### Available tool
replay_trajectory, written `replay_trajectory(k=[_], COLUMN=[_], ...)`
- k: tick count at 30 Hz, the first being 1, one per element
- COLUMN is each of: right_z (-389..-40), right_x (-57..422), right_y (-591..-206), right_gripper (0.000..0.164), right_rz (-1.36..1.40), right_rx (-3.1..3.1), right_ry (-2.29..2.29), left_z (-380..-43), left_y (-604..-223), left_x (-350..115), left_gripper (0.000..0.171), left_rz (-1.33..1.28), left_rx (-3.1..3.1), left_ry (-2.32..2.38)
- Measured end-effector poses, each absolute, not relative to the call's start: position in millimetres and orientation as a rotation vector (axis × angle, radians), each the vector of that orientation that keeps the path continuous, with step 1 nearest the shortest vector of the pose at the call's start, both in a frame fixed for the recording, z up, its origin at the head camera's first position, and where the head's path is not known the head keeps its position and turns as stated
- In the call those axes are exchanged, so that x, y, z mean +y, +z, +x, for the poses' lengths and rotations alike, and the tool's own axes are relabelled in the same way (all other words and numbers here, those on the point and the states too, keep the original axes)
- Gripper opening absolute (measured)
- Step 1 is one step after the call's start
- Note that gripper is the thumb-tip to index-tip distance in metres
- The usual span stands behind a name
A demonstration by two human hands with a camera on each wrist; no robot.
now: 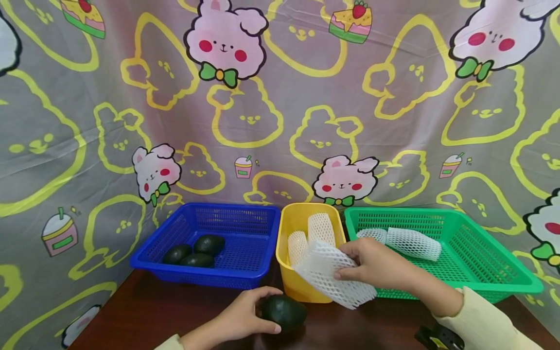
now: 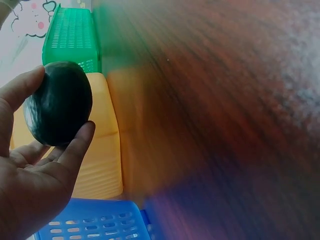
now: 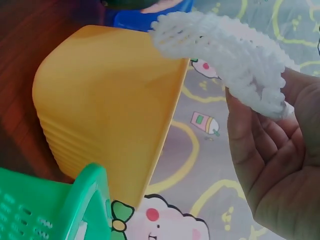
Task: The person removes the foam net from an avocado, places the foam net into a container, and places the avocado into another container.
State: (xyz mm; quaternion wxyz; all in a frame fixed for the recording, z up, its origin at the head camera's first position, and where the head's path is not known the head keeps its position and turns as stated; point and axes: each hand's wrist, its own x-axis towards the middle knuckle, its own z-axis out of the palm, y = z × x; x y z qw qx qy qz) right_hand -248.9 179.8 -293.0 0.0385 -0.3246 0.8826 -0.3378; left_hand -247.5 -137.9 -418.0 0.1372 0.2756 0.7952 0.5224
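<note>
A dark green avocado (image 1: 284, 313) is held by my left hand (image 1: 242, 316) just in front of the yellow bin (image 1: 302, 290). In the left wrist view, thumb and fingers curl round the avocado (image 2: 62, 102). My right hand (image 1: 376, 265) pinches a white foam net sleeve (image 1: 334, 274) by one end, over the front of the yellow bin. The sleeve (image 3: 225, 55) looks flattened in the right wrist view. More foam net sleeves (image 1: 321, 228) stand inside the yellow bin, partly hidden by the held one.
A blue basket (image 1: 245, 278) on the left holds several avocados (image 1: 209, 244). On the right, a green basket (image 1: 481, 287) holds white net-wrapped pieces (image 1: 413, 243). A patterned cloth (image 1: 280, 97) hangs behind the dark wooden table (image 1: 127, 316). A black object (image 1: 439, 336) shows by the right sleeve.
</note>
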Motion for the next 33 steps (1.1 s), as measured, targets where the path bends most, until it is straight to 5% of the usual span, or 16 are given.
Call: replay_trajectory(k=[33], right_z=[-349.9], right_x=[120.2], right_y=[-319.3], right_gripper=[0.030], right_rz=[-0.177], right_rx=[2.919], right_ry=[-1.343], left_z=[-246.8], left_y=[-419.0], left_x=[-138.8], left_gripper=[0.056], left_rz=[0.833], left_rx=[2.283], left_ry=[1.538])
